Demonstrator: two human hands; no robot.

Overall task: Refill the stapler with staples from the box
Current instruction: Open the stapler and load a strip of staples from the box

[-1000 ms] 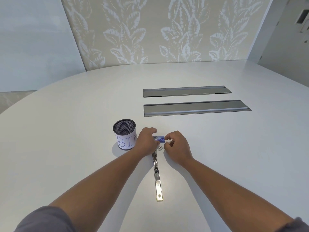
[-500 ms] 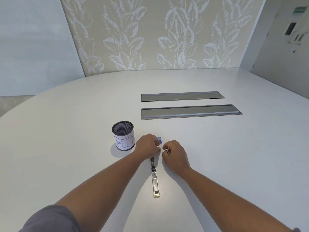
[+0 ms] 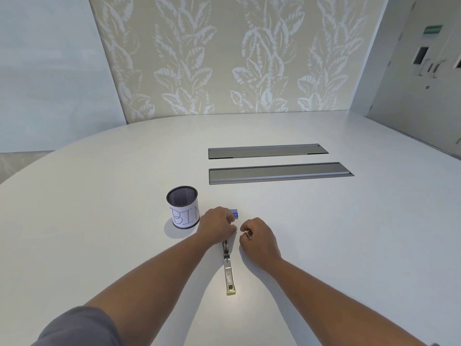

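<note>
mesh cup (image 3: pixel 184 208) labelled "bin", white table (image 3: pixel 99 221)
</note>
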